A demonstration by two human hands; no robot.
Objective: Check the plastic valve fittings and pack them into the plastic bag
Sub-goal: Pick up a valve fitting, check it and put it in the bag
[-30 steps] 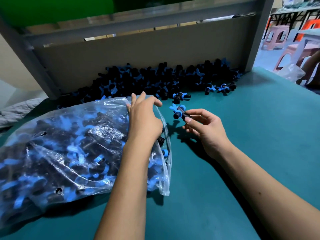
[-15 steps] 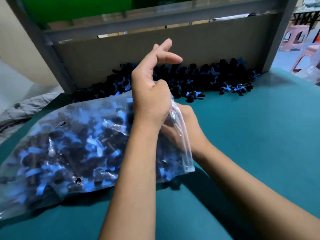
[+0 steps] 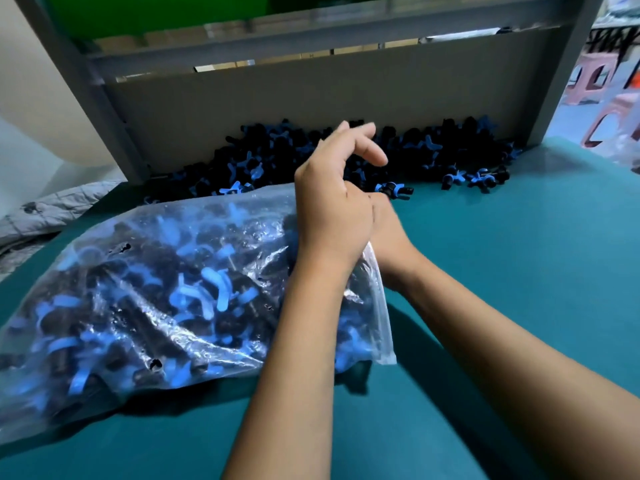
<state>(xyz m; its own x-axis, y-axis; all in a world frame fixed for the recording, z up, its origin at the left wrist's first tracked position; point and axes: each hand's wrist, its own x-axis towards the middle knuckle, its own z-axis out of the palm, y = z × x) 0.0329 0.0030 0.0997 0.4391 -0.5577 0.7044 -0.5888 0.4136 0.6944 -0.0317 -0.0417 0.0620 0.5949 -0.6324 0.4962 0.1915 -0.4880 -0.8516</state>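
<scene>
While the left hand (image 3: 332, 216) pinches the plastic bag (image 3: 145, 299) mouth, the right hand's (image 3: 391, 237) grip is hidden.

loose fittings (image 3: 346, 150) lie behind the bag (image 3: 138, 299) on the table (image 3: 519, 254).

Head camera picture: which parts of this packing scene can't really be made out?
- Right hand, head view: its fingers are hidden behind the left hand, so any fitting held is unseen.
- Plastic bag: its left end is cut off by the frame edge.
- Loose fittings: too dark and blurred to count.
</scene>
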